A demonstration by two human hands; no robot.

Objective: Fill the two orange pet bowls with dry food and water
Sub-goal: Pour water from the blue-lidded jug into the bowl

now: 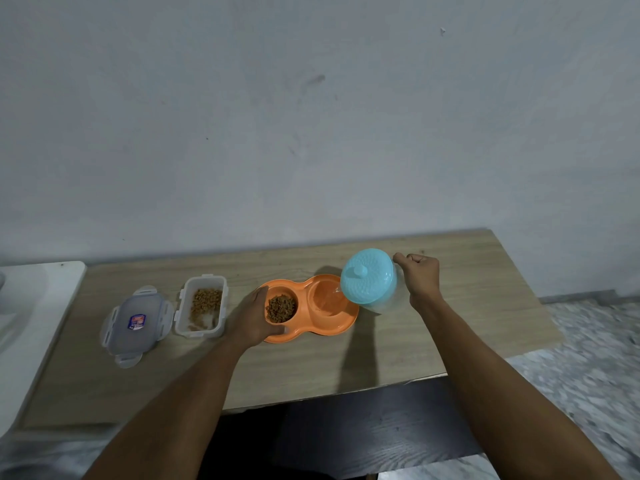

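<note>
We see the orange double pet bowl (313, 311) mid-table, kibble (281, 308) in its left well. Our left hand (254, 315) clasps its left rim; our right hand (420, 277), fisted on the handle, tips a teal-lidded clear pitcher (369, 279) over the right well. Leftward sit an open kibble container (202, 306) and its lid (136, 322), label unreadable. Bare wooden tabletop (311, 368) runs to the near edge.
</note>
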